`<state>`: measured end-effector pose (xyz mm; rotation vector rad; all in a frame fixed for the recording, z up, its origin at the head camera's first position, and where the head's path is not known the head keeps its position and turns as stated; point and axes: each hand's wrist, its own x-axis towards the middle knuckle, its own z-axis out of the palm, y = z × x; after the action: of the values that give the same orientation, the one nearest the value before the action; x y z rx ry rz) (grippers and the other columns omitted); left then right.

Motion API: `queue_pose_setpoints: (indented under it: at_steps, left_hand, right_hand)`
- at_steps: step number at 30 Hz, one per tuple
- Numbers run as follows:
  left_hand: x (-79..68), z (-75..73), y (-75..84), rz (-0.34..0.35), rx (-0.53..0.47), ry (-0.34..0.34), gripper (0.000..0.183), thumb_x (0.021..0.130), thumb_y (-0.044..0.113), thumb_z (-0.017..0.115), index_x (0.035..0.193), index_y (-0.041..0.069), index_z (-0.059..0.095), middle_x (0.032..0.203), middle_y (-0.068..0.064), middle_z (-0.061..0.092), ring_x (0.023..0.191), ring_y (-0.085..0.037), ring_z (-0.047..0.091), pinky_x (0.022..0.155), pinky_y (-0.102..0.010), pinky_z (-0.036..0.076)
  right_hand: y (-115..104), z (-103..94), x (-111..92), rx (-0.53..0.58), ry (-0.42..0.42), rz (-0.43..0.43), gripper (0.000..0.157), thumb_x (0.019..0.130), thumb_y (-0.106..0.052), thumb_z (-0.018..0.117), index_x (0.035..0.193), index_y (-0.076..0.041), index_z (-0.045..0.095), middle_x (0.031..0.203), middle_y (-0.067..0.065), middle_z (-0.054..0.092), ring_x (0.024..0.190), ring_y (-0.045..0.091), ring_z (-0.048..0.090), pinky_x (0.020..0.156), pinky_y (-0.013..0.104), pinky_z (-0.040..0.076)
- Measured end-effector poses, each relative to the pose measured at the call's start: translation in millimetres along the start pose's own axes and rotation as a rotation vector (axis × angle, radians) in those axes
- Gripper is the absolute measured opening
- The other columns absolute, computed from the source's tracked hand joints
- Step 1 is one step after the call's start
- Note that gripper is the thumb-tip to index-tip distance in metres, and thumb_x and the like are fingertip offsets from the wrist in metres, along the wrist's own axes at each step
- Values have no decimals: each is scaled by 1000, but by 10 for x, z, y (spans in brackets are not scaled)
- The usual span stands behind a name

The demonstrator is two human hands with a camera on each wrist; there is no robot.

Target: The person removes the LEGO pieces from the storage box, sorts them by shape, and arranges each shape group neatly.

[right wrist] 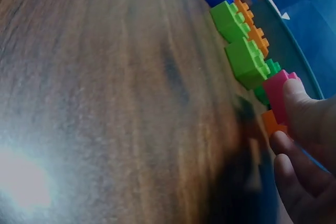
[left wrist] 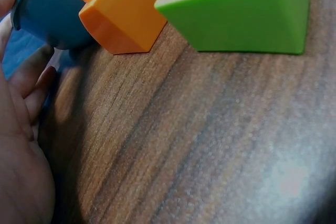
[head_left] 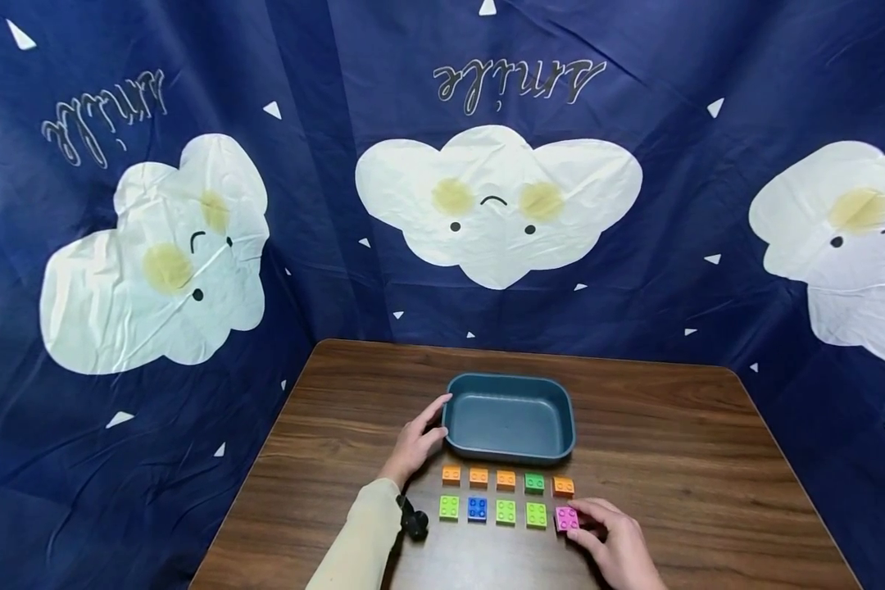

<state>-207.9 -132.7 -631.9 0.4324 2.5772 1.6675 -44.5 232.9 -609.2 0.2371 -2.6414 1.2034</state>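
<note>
My right hand (head_left: 618, 541) pinches a pink toy brick (head_left: 566, 518) between thumb and fingers, at the right end of the nearer row of bricks. In the right wrist view the thumb (right wrist: 296, 95) lies against the side of that pink brick. Just behind it sits an orange brick (head_left: 563, 487). My left hand (head_left: 415, 442) rests at the left side of a dark teal bin (head_left: 509, 456), fingers extended with the tips at its rim. Nothing lies inside the bin.
In the nearer row are lime green bricks (head_left: 536, 515) and a blue brick (head_left: 477, 509). The row behind holds several orange bricks and a green brick (head_left: 534, 483), close to the bin's front wall. A wooden table (head_left: 671, 442) carries everything; a dark blue curtain (head_left: 310, 164) hangs around it.
</note>
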Motion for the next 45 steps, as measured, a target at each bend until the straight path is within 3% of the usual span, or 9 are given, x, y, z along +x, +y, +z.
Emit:
queue_pose_setpoints:
  at_steps: [11, 23, 33, 40, 45]
  left_hand:
    - [7, 8, -35, 15, 7, 4, 64, 101, 18, 61, 159, 40, 46, 161, 1, 49, 150, -26, 45, 122, -62, 31]
    - [17, -11, 2, 36, 22, 5, 63, 100, 18, 62, 160, 29, 47, 159, -6, 52, 147, -31, 48, 120, -64, 33]
    - [11, -3, -9, 34, 22, 2, 63, 100, 19, 62, 160, 30, 47, 159, -4, 52, 148, -28, 47, 121, -61, 33]
    - [5, -4, 11, 28, 4, 15, 65, 100, 14, 63, 158, 37, 48, 158, -4, 53, 148, -28, 47, 121, -62, 32]
    - [-2, -4, 14, 24, 25, 14, 64, 100, 16, 62, 158, 38, 47, 159, -4, 52, 148, -29, 46, 121, -63, 32]
  right_hand:
    - [99, 88, 5, -4, 5, 27, 36, 73, -3, 92, 107, -12, 81, 92, -16, 72, 76, -3, 62, 61, 22, 52]
    - [75, 101, 36, -34, -42, 70, 34, 77, -8, 92, 108, -15, 81, 95, -15, 71, 77, -3, 60, 64, 21, 51]
    - [77, 109, 23, -52, -1, 24, 36, 74, -4, 93, 107, -11, 81, 96, -14, 71, 78, -2, 62, 63, 20, 51]
    - [91, 139, -4, -37, 83, -94, 40, 69, 0, 94, 106, -9, 81, 95, -11, 72, 75, 0, 63, 61, 15, 47]
    - [102, 131, -4, -30, 58, -44, 40, 71, -1, 94, 107, -11, 81, 95, -14, 72, 76, -1, 63, 62, 17, 49]
